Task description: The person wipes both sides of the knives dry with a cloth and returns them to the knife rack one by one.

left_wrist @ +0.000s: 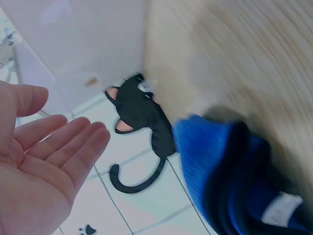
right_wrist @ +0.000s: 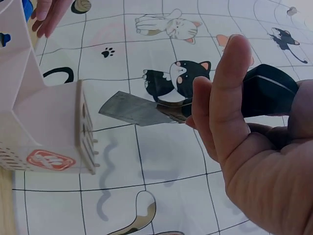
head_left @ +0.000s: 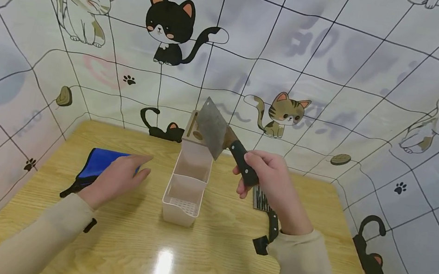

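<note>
My right hand (head_left: pixel 270 177) grips the cleaver (head_left: pixel 220 132) by its black handle, fingers curled round it. The blade is held up, tilted, near the slotted top of the holder (head_left: pixel 197 155); the right wrist view shows a gap between them. My left hand (head_left: pixel 123 177) holds nothing, its fingers loosely extended side by side, thumb apart, near the blue cloth (head_left: pixel 103 159) on the worktop (head_left: pixel 219 258). A slotted tool (head_left: pixel 273 226) lies right of the holder, partly hidden by my right arm.

blue cloth (head_left: pixel 99 162), left edge of tabletop (head_left: pixel 223 259): partly behind left hand (head_left: pixel 121 179) | holder (head_left: pixel 178 215), far edge: top partly behind cleaver (head_left: pixel 229 137) | tag (left_wrist: pixel 282 209): blurred
</note>
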Available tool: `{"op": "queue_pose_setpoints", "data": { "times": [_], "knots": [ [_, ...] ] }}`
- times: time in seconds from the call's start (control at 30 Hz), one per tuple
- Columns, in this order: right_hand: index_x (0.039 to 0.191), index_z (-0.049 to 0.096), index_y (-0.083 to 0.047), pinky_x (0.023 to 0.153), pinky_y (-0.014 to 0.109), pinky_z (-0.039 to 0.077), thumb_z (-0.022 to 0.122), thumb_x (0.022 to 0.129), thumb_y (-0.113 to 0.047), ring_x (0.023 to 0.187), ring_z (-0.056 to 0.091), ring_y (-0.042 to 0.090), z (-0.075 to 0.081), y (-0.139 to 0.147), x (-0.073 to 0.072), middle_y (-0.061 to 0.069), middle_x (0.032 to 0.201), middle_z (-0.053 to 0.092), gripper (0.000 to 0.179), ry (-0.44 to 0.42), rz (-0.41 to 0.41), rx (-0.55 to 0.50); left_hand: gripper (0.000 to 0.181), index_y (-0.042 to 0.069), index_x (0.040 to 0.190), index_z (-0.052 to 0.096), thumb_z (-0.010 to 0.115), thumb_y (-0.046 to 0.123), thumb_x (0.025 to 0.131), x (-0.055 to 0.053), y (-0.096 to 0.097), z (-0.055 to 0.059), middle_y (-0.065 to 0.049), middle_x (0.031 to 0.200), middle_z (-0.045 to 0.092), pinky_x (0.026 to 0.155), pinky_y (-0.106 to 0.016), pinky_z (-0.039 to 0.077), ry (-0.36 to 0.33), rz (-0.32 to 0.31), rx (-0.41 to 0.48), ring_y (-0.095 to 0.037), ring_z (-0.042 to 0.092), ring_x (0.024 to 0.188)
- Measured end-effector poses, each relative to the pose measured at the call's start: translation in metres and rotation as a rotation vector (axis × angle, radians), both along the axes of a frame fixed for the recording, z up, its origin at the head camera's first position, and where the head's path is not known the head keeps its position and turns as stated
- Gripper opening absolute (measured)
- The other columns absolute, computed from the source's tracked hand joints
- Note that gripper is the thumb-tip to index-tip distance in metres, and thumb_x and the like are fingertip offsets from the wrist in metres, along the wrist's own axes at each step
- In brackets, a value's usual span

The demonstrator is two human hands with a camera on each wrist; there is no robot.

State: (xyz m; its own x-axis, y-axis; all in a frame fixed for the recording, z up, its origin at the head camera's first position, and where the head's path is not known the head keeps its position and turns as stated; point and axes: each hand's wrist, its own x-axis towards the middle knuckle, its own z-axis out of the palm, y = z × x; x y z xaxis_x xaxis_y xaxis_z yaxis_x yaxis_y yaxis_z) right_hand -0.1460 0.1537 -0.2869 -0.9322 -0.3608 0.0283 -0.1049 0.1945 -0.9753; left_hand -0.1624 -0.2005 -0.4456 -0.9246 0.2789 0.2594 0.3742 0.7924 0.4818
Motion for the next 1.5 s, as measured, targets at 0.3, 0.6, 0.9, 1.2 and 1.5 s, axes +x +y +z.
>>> {"op": "queue_pose_setpoints", "data": {
  "times": [0.3, 0.6, 0.9, 1.2, 1.5],
  "knots": [
    [0.117, 0.063, 0.015, 0.056, 0.038, 0.062, 0.046, 0.106, -0.015, 0.051, 0.065, 0.017, 0.025, -0.01, -0.012, 0.012, 0.084, 0.069, 0.036, -0.071, -0.019, 0.068, 0.045, -0.005, 0.142, 0.059, 0.062, 0.019, 0.104, 0.008, 0.026, 0.009, -0.024, 0.137, 0.064, 0.103, -0.057, 0.052, -0.057, -0.06, 0.02, -0.042, 0.062, 0.126],
    [0.111, 0.064, 0.014, 0.059, 0.038, 0.063, 0.044, 0.106, -0.017, 0.052, 0.065, 0.018, 0.034, -0.02, -0.02, 0.015, 0.085, 0.069, 0.037, -0.131, -0.019, 0.094, 0.045, -0.005, 0.141, 0.059, 0.064, 0.018, 0.103, 0.011, 0.036, 0.004, -0.024, 0.134, 0.066, 0.103, -0.056, 0.053, -0.054, -0.081, 0.007, -0.04, 0.064, 0.124],
    [0.117, 0.063, 0.011, 0.063, 0.04, 0.064, 0.044, 0.105, -0.016, 0.055, 0.068, 0.021, 0.043, -0.032, -0.024, 0.02, 0.093, 0.069, 0.036, -0.165, -0.011, 0.104, 0.044, -0.005, 0.142, 0.059, 0.061, 0.019, 0.105, 0.014, 0.045, 0.002, -0.022, 0.136, 0.066, 0.102, -0.055, 0.054, -0.053, -0.101, 0.038, -0.039, 0.064, 0.124],
    [0.151, 0.049, -0.007, 0.076, 0.044, 0.065, 0.045, 0.104, -0.011, 0.066, 0.072, 0.023, 0.055, -0.043, -0.016, 0.023, 0.13, 0.059, 0.048, -0.146, 0.01, 0.104, 0.044, -0.003, 0.144, 0.058, 0.06, 0.02, 0.105, 0.015, 0.048, 0.003, -0.021, 0.137, 0.065, 0.104, -0.055, 0.052, -0.047, -0.095, 0.038, -0.038, 0.063, 0.127],
    [0.138, 0.063, 0.0, 0.084, 0.038, 0.064, 0.059, 0.1, -0.006, 0.076, 0.077, 0.023, 0.048, -0.052, -0.006, 0.017, 0.128, 0.065, 0.039, 0.038, -0.04, 0.058, 0.044, -0.002, 0.143, 0.059, 0.061, 0.019, 0.105, 0.018, 0.051, 0.004, -0.019, 0.135, 0.067, 0.102, -0.053, 0.055, -0.025, -0.095, 0.053, -0.036, 0.066, 0.124]
  ]
}}
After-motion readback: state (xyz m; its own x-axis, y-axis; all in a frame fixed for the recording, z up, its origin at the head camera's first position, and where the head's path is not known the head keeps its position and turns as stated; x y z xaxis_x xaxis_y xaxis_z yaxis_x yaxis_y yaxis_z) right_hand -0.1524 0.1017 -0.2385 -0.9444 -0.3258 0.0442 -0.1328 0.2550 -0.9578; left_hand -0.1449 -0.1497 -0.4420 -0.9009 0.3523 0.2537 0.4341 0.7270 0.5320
